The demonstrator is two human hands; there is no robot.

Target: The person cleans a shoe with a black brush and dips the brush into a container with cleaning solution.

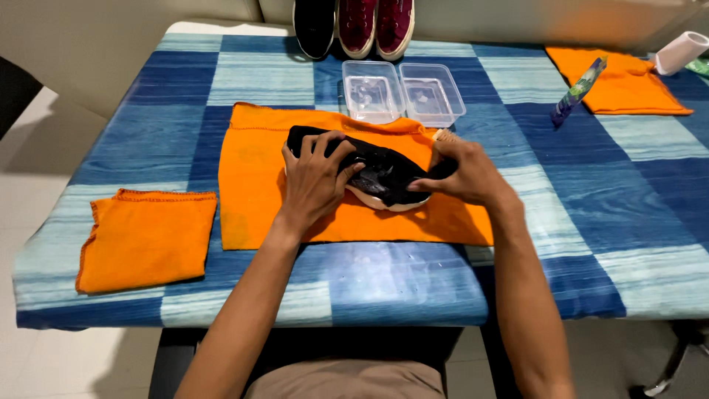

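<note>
Black shoe (380, 176) with white sole lies on its side, mid-table, on top of the big orange cloth (255, 185). Both hands on it: left hand (316, 179) clamped over the heel end, fingers wrapped over the upper; right hand (464, 174) gripping the toe end, thumb and fingertips pinching the upper. Something tan with bristles (442, 134) sticks out just behind the right hand, can't tell if the hand holds it.

The cloth is spread flat on the table (628, 207), which has a blue checked cover. Just beyond the cloth's far edge: two clear plastic containers (402, 92), side by side and touching, both look empty. Further back at the table's far edge: three more shoes in a row, one black (315, 26), two maroon (375, 26).

Left of the person, near the front edge: a smaller folded orange cloth (144, 240), well apart from the big one. Far right corner: a third orange cloth (628, 81) with a slim patterned tube (577, 92) lying across its left edge, and a white roll (679, 53) at its far corner
</note>
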